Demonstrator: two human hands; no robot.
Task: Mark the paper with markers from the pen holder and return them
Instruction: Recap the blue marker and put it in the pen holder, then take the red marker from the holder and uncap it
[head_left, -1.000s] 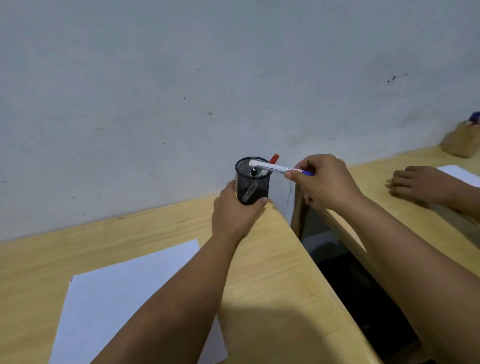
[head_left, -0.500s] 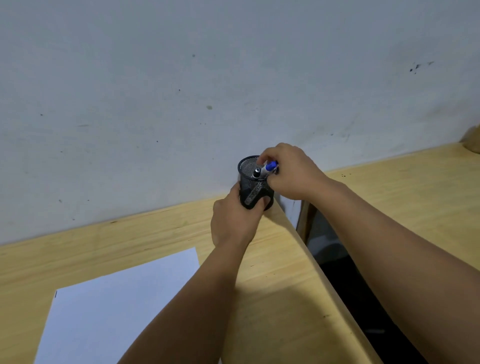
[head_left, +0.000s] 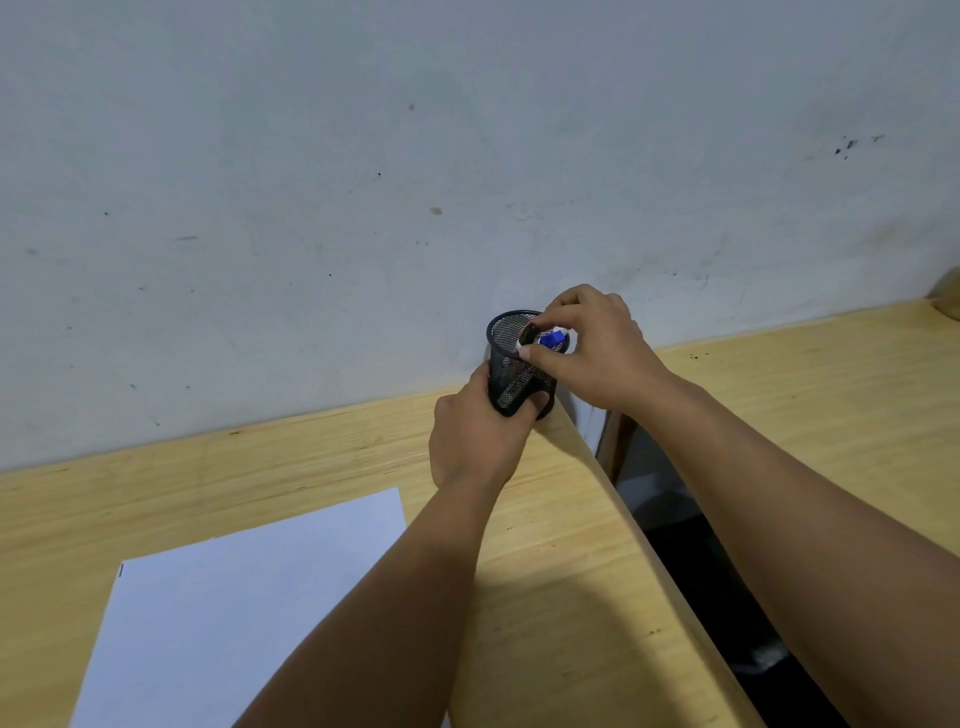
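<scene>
A black mesh pen holder (head_left: 511, 338) stands at the far right corner of the wooden table (head_left: 311, 467), against the wall. My left hand (head_left: 475, 436) wraps around its lower half. My right hand (head_left: 592, 348) hovers over its rim, fingers curled around the markers' ends inside. A blue-capped marker (head_left: 551, 339) and a black-capped marker (head_left: 529, 334) stick up at the rim between my fingertips; I cannot tell which one the fingers pinch. A white sheet of paper (head_left: 234, 608) lies on the table to the lower left, with a small dark mark at its left edge.
A grey-white wall rises just behind the holder. A dark gap (head_left: 701, 561) separates this table from a second wooden table (head_left: 831, 395) on the right. A brownish object (head_left: 948, 296) shows at the right edge.
My right hand brought the blue-capped marker from lying across the rim down into the holder and now sits right over the opening. The camera view shifted left; another person's hand left the frame.
</scene>
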